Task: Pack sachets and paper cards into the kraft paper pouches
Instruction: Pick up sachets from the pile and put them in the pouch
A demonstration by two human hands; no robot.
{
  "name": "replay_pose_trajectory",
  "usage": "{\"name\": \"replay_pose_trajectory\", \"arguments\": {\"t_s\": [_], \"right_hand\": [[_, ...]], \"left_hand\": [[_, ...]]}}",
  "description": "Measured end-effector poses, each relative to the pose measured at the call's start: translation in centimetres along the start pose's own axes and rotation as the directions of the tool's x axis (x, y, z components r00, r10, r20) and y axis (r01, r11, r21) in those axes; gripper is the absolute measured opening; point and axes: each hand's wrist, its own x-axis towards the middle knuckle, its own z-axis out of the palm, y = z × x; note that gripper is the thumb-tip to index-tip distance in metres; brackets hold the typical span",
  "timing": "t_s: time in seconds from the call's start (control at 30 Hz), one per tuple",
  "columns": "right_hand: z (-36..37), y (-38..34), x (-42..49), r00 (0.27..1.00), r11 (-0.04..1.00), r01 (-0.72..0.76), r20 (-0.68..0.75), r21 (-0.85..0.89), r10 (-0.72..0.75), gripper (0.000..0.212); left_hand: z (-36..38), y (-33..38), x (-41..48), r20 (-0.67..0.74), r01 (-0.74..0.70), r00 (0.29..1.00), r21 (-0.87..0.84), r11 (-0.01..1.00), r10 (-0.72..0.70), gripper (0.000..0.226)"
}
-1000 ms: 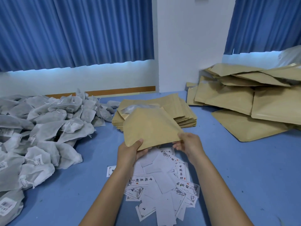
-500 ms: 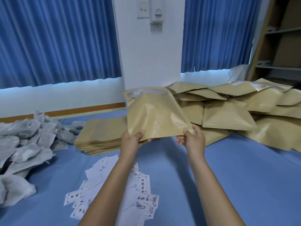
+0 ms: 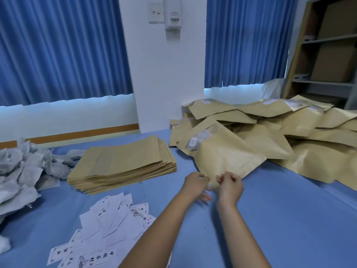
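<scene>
Blue curtains are hanging behind a blue desk [image 3: 270,209]. A filled kraft pouch [image 3: 224,153] is leaning on the heap of packed pouches [image 3: 289,132] toward the far right corner, probably to keep finished work apart from the empty stack [image 3: 123,161] mid-desk. The left hand [image 3: 195,183] and right hand [image 3: 230,186] are hovering at its near edge, fingers loosely curled. I cannot tell whether they are pinching it. Sachets [image 3: 19,171] are lying along the left edge, and cards [image 3: 108,219] near the front.

The paper cards [image 3: 116,219] carry black Chinese characters, too blurred to read.
</scene>
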Motion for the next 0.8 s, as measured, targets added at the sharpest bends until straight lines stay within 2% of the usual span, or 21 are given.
{"name": "replay_pose_trajectory", "arguments": {"t_s": [0.03, 0.07, 0.1, 0.13, 0.17, 0.2, 0.23, 0.3, 0.37, 0.43, 0.5, 0.57, 0.63, 0.67, 0.7, 0.77, 0.8], "right_hand": [[0.8, 0.8, -0.7, 0.996, 0.998, -0.021, 0.082, -0.058, 0.026, 0.015], [1.6, 1.6, -1.5, 0.985, 0.994, -0.047, 0.161, -0.101, 0.063, 0.015], [2.6, 2.4, -2.3, 0.967, 0.989, -0.077, 0.232, -0.126, 0.105, 0.015], [3.4, 3.3, -3.1, 0.945, 0.984, -0.104, 0.293, -0.147, 0.144, 0.014], [4.0, 4.2, -4.0, 0.923, 0.978, -0.115, 0.344, -0.176, 0.171, 0.015], [4.5, 5.0, -4.8, 0.904, 0.971, -0.104, 0.386, -0.216, 0.183, 0.016], [4.9, 5.7, -5.5, 0.89, 0.964, -0.066, 0.421, -0.257, 0.173, 0.017], [5.5, 6.5, -6.3, 0.87, 0.948, 0.038, 0.477, -0.316, 0.124, 0.018], [5.7, 6.8, -6.5, 0.842, 0.928, 0.097, 0.527, -0.36, 0.116, 0.017], [5.8, 7.0, -6.4, 0.831, 0.914, 0.123, 0.543, -0.387, 0.119, 0.018], [5.8, 6.8, -6.3, 0.823, 0.905, 0.141, 0.555, -0.402, 0.119, 0.019], [5.9, 6.2, -6.7, 0.793, 0.923, 0.108, 0.591, -0.369, 0.144, 0.019], [6.4, 5.1, -7.8, 0.707, 0.962, -0.09, 0.664, -0.257, 0.243, 0.024], [6.8, 4.6, -8.4, 0.639, 0.957, -0.217, 0.714, -0.191, 0.288, 0.028], [7.2, 4.0, -9.1, 0.566, 0.931, -0.337, 0.761, -0.137, 0.317, 0.031], [8.4, 3.3, -10.7, 0.446, 0.885, -0.454, 0.835, -0.099, 0.323, 0.033], [9.1, 3.1, -11.7, 0.422, 0.883, -0.458, 0.848, -0.106, 0.321, 0.029]], "left_hand": [[-0.8, -0.4, 0.0, -0.087, -0.091, 0.991, 0.146, 0.985, 0.104, 0.02], [-2.0, -0.8, 0.2, -0.199, -0.162, 0.95, 0.35, 0.923, 0.242, 0.019], [-3.5, -1.2, 0.5, -0.297, -0.167, 0.871, 0.572, 0.803, 0.392, 0.02], [-5.4, -1.6, 0.8, -0.342, -0.101, 0.786, 0.751, 0.653, 0.515, 0.025], [-7.3, -2.1, 1.2, -0.344, -0.002, 0.741, 0.857, 0.515, 0.577, 0.037], [-9.3, -2.7, 1.7, -0.328, 0.087, 0.755, 0.908, 0.41, 0.567, 0.052], [-11.2, -3.1, 2.1, -0.308, 0.144, 0.806, 0.93, 0.337, 0.506, 0.066], [-13.7, -4.2, 2.8, -0.276, 0.18, 0.883, 0.946, 0.27, 0.379, 0.081], [-14.8, -5.3, 3.4, -0.268, 0.192, 0.879, 0.956, 0.221, 0.394, 0.08], [-15.3, -6.0, 3.6, -0.285, 0.23, 0.818, 0.958, 0.169, 0.5, 0.062], [-15.5, -6.1, 3.0, -0.292, 0.212, 0.783, 0.955, 0.206, 0.549, 0.038], [-15.7, -6.2, 2.0, -0.305, 0.125, 0.754, 0.936, 0.328, 0.582, 0.03], [-16.5, -6.5, -0.1, -0.318, -0.047, 0.635, 0.894, 0.446, 0.704, 0.027], [-17.2, -6.6, -1.6, -0.299, -0.171, 0.574, 0.867, 0.468, 0.763, 0.029], [-17.9, -6.8, -3.3, -0.25, -0.283, 0.518, 0.852, 0.44, 0.818, 0.034], [-20.4, -7.5, -6.4, -0.073, -0.433, 0.523, 0.835, 0.338, 0.849, 0.049], [-21.8, -7.9, -7.9, -0.021, -0.437, 0.571, 0.839, 0.325, 0.821, 0.056]]}}
